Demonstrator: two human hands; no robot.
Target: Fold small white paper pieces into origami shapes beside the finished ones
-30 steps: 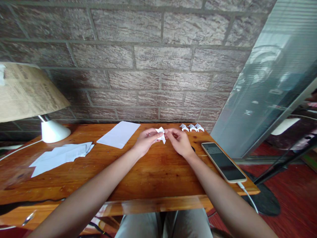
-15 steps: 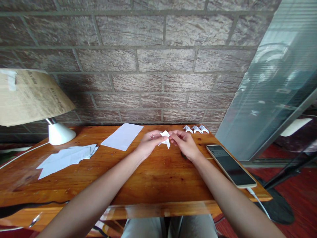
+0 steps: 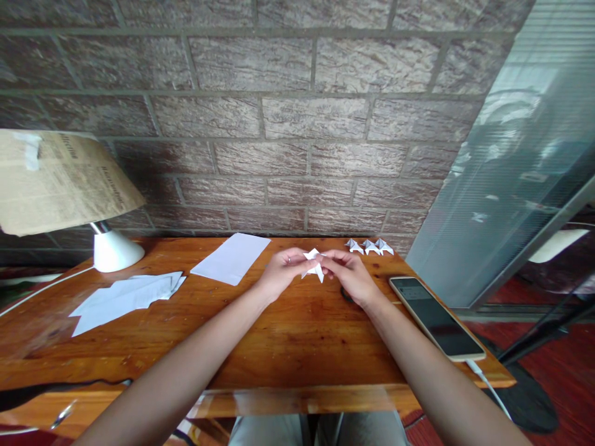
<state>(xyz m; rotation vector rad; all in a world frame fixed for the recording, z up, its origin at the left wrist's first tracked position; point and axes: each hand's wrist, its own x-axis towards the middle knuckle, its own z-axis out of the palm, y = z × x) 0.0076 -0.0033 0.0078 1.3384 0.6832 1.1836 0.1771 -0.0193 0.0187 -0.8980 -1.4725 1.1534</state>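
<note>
Folded white paper figure [image 3: 318, 271], count 1: being held just above the brown varnished wooden surface [image 3: 297, 347], between the two hands, its points sticking out past the fingers. Left hand [image 3: 280, 274]: grip is closing down to a pinch, thumb and fingers having hold of the figure's left side. Right hand [image 3: 352, 275]: grip is likewise pinching, fingertips meeting at the figure's right edge.

Counts. Small white folded-paper pieces [image 3: 370, 246]: 3, standing in a row near the wall, beyond the right hand. Flat white paper rectangle [image 3: 232, 259]: 1 outline, lying left of the hands; layers, cannot tell. Overlapping white paper sheets [image 3: 127, 294]: several, lying near the lamp; exact number hidden. Newspaper-print-shaded lamp [image 3: 69, 179]: 1, standing at left on a white conical base. Pale-cased phone [image 3: 439, 322]: 1, lying at right, a white cable [image 3: 493, 387] running from its near end.
</note>
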